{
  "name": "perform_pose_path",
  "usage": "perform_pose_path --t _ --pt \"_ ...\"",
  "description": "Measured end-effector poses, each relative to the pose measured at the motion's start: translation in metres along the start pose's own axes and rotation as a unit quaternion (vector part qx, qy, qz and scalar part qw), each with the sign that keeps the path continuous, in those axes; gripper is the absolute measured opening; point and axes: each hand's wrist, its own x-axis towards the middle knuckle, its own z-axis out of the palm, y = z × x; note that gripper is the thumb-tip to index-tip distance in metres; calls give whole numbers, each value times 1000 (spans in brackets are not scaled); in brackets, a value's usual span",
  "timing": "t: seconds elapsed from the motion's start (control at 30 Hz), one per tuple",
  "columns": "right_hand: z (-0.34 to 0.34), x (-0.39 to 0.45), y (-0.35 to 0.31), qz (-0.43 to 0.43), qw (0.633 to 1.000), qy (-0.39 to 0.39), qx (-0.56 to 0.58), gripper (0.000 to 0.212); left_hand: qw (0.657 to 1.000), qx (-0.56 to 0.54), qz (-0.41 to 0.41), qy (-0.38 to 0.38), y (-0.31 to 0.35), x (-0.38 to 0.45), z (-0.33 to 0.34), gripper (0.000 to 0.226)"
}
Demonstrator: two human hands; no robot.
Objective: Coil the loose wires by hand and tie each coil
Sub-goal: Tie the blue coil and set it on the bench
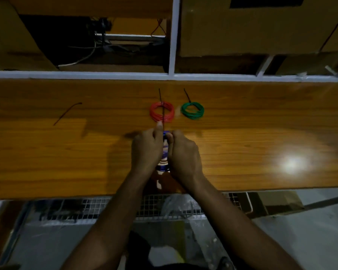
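Observation:
A blue wire coil (165, 152) sits between my two hands above the wooden table (66, 152), mostly hidden by them. My left hand (146, 149) grips its left side, and its thumb pinches a thin black tie (163, 121) that sticks up from the coil. My right hand (183, 152) curls around the coil's right side. Farther back lie a red coil (153, 112) and a green coil (192, 111), each with a black tie tail pointing away from me.
A loose black tie (66, 114) lies on the table at the left. A white frame rail (105, 75) runs along the table's far edge, with cardboard boxes (242, 32) and cables behind. A wire-mesh shelf (105, 207) shows below the near edge.

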Motion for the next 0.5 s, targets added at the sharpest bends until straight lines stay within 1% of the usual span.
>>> perform_pose_path --t 0.13,0.23,0.3,0.33,0.43,0.47,0.5 --pt "67 25 -46 11 999 45 -2 23 999 19 -29 -3 -47 47 -42 56" --pt "104 44 -76 18 999 40 10 28 999 -6 -48 8 -76 74 -69 51" --pt "123 57 -92 -2 1000 15 27 26 997 -29 -70 22 -92 88 -88 47" --pt "133 65 -99 -8 999 -11 46 29 996 -34 -83 31 -100 95 -97 46" --pt "163 100 -113 12 985 -124 120 50 992 -35 -111 44 -126 121 -123 47" --pt "175 114 -113 19 981 -136 137 57 991 -36 -118 47 -134 130 -131 46" --pt "185 128 -116 52 978 -139 148 61 991 -39 -120 52 -142 140 -138 47"
